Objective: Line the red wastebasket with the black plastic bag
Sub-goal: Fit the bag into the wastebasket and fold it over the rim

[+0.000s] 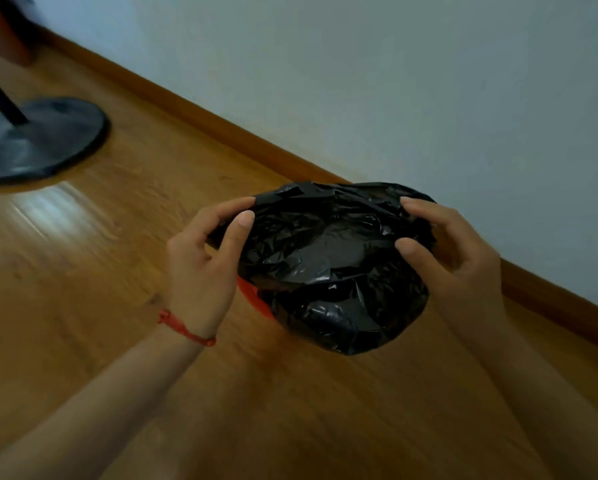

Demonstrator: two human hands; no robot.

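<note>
The black plastic bag (328,268) sits between the two hands, spread over the mouth of the red wastebasket (252,296) so that only a small red sliver of the basket shows, just below the left hand (204,268) near its palm. The bag's film is crumpled and glossy, sagging inward at its middle and wrapping down over the basket's side nearest the camera.

The left hand is partly closed on the bag's left edge, thumb and forefinger curled over the film where it rounds the rim. A red string bracelet (183,329) circles that wrist. The right hand (453,258) grips the opposite edge in the same way, fingers bent over the far right of the bag and thumb pressing the film from the near side.

Beneath both hands lies a wooden floor (100,271). Beyond the right hand runs a brown skirting board (221,123) under a pale wall (429,81). Well beyond the left hand stands a round dark stand base (48,140) with a black pole rising from it.
</note>
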